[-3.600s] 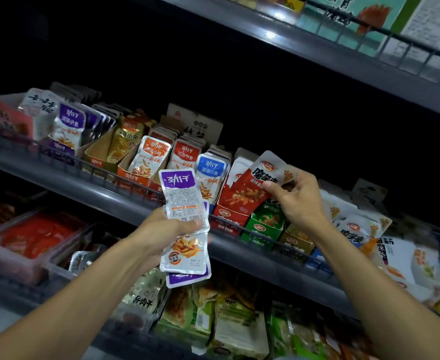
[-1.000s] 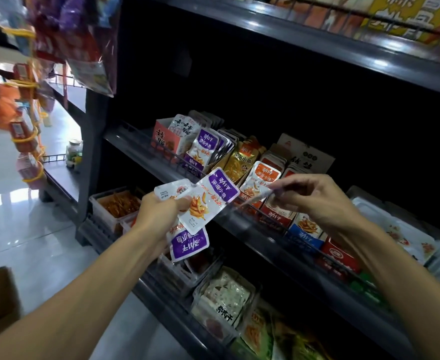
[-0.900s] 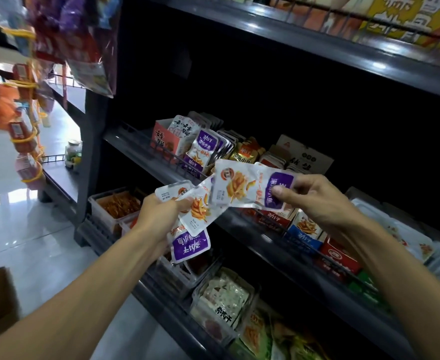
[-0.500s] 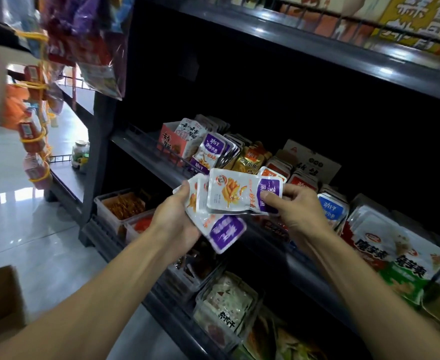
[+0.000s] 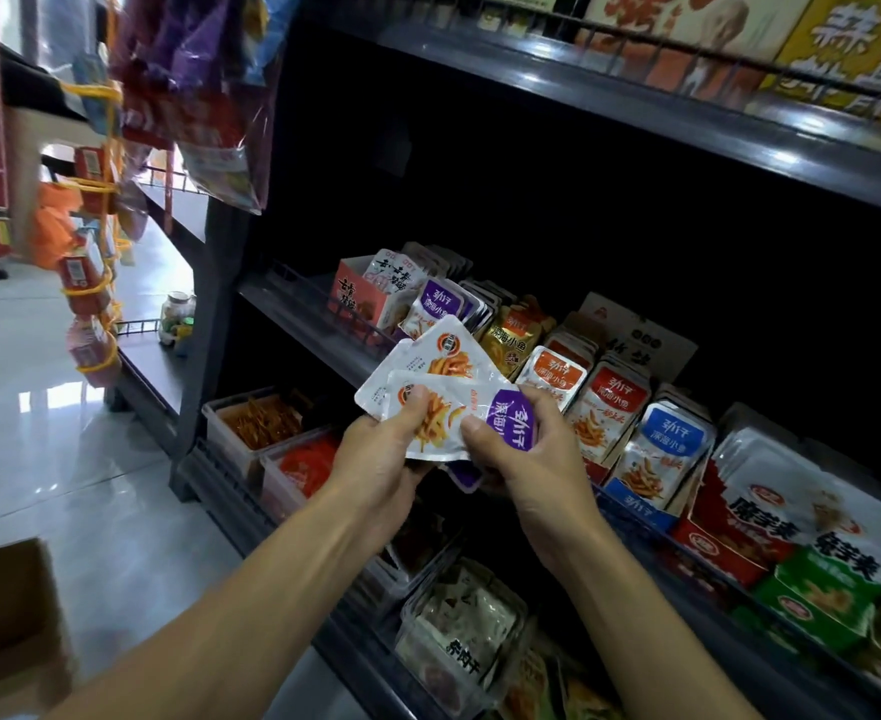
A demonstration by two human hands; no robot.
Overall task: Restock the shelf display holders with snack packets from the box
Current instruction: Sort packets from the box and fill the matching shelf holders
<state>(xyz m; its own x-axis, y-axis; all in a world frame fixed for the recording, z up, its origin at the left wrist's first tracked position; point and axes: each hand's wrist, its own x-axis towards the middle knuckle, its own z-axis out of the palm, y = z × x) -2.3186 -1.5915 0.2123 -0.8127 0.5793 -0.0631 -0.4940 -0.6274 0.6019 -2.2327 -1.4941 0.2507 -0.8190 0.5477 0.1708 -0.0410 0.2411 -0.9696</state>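
- Dark shop shelf (image 5: 292, 324) carries rows of snack holders.
- Just in front of it, my left hand (image 5: 381, 454) and right hand (image 5: 526, 459) both grip a fan of purple-labelled packets (image 5: 443, 402).
- I'd square the stack, then slide it upright into the purple holder (image 5: 435, 309) behind.

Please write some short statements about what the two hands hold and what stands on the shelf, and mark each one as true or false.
1. Both hands grip the same stack of purple-label packets. True: the left hand and right hand each hold it.
2. The holder with blue-label packets stands left of the purple-label holder. False: it stands to the right.
3. A cardboard box lies on the floor at lower left. True.
4. The right hand is pushing a packet into a holder. False: it is off the shelf, on the stack.
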